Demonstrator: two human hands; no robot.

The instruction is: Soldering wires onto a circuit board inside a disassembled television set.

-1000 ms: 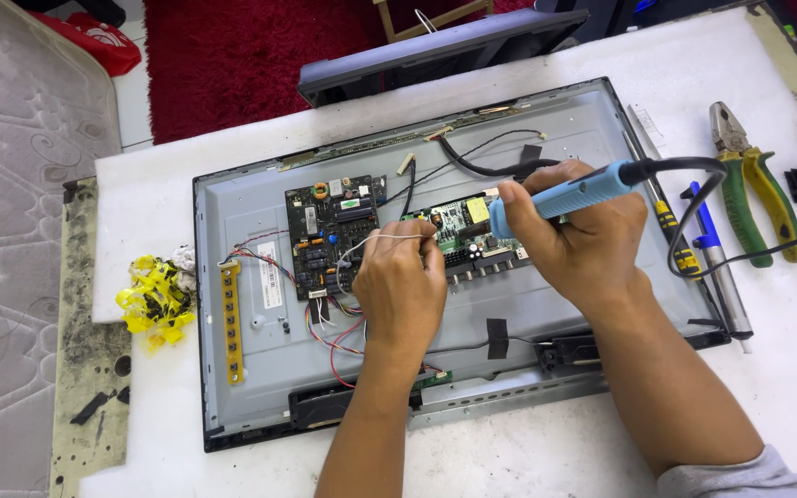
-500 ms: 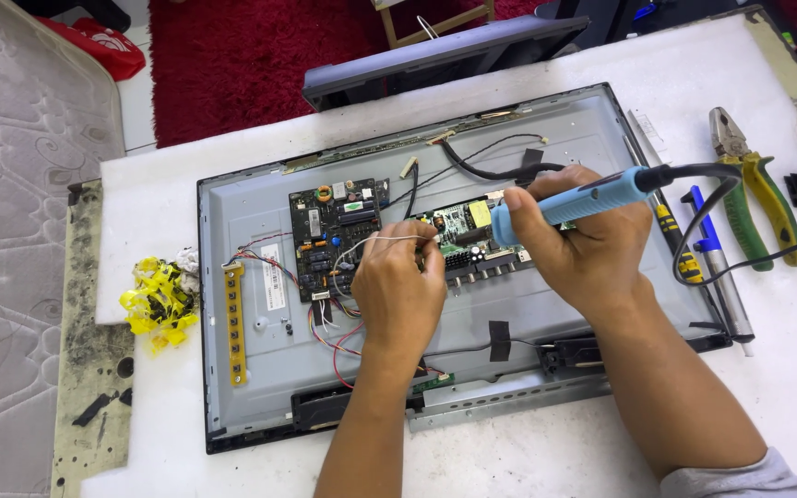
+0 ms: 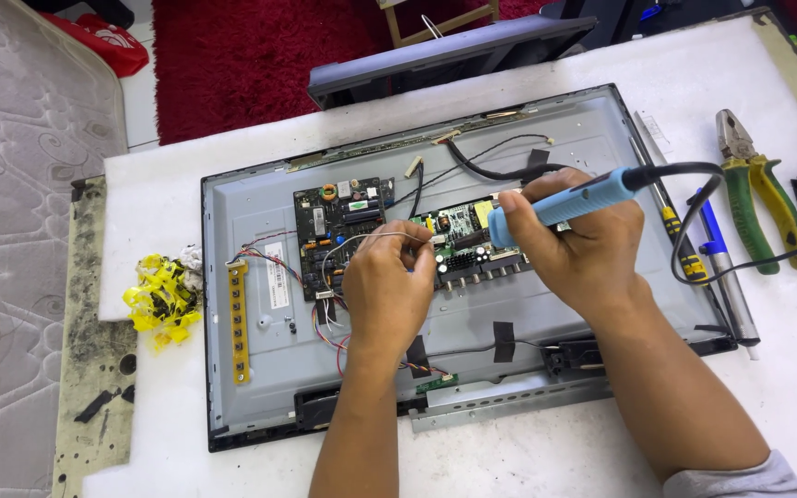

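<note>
2 hands work over the green circuit board: the right hand grips a blue soldering iron pen-style for control, the left hand pinches solder wire at its tip.

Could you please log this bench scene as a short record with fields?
Setting: white table with an opened flat screen lying back-side up
Right hand: holds a blue soldering iron, tip down at the small circuit board
Left hand: pinches a thin solder wire leading toward the same board
Larger board: left of the small one
Right of screen: green-handled pliers, screwdriver
Left of screen: crumpled yellow tape
</note>
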